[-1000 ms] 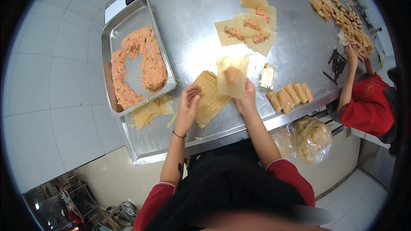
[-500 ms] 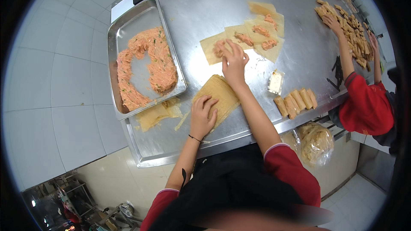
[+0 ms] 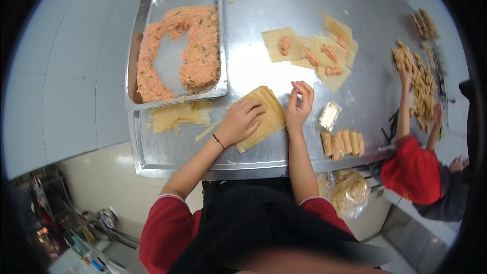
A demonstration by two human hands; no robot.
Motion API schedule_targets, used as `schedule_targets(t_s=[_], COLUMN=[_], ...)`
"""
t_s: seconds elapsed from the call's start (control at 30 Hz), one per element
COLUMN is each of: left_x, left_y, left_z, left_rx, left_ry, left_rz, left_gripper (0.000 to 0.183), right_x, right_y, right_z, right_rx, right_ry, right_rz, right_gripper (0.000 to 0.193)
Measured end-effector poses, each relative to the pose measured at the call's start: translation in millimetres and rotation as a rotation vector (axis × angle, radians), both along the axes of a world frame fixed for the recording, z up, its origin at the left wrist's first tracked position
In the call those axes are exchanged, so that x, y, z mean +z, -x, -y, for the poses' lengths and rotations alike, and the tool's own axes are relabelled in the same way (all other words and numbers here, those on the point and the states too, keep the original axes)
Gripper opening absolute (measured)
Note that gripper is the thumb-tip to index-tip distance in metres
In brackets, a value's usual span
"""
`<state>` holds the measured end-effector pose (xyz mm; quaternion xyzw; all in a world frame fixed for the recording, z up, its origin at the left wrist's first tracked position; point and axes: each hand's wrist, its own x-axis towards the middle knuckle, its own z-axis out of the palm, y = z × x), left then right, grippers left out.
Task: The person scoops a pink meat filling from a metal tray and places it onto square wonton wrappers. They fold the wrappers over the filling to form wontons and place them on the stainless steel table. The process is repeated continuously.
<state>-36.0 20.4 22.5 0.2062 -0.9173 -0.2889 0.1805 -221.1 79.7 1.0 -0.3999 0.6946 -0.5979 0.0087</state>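
Currently resting with the left hand (image 3: pixel 242 120) palm-down, fingers loosely spread, on a squarish stack of thin yellow-tan wrapper sheets (image 3: pixel 274 116), near the front lip of a shiny steel surface (image 3: pixel 253 0). Wearing a thin black band (image 3: pixel 218 142) on the left wrist. Holding the right hand (image 3: pixel 300 107) just right of the stack, half curled, with a narrow gap between thumb and fingertips and nothing visible in the grasp; impossible to tell whether touching the steel.

Facing, across a glaring stretch of bare steel, five portions of orange filling on overlapping pale wrapper sheets (image 3: pixel 274 50). Having at the left edge of the surface a deep rectangular steel tray (image 3: pixel 170 56) with a ring of orange, green-flecked filling (image 3: pixel 200 63), and just below its near rim a loose pile of yellow sheets (image 3: pixel 177 116). To the right of the right hand, with a narrow strip of steel between, a small white block in a shiny wrapper (image 3: pixel 330 115), with any print too small to read. Near the front edge, a short row of tan rolls (image 3: pixel 339 147). Below that edge, a clear plastic bag (image 3: pixel 350 193). Farther right, a red-sleeved co-worker (image 3: pixel 411 167) with one hand at a heap of tan rolls (image 3: pixel 421 89).
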Motion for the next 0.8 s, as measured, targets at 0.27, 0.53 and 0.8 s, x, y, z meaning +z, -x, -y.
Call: schedule_targets(t_s=[0.27,0.53,0.8], left_x=[-21,-48,-48], left_y=[2,10,8], left_z=[-7,-14,-18], left_rx=[0.029,0.100,0.151], left_ry=[0.058,-0.017,0.121], left_rz=[-0.044,-0.029,-0.176], left_gripper=[0.047,0.035,0.033], right_x=[37,105,60], right_y=[-13,-115,-207], right_z=[10,110,237], right_rx=[0.069,0.954,1.294], right_ry=[-0.061,-0.314,-0.543], right_rz=[-0.080,-0.336,-0.691], right_gripper=[0.018,0.028,0.030])
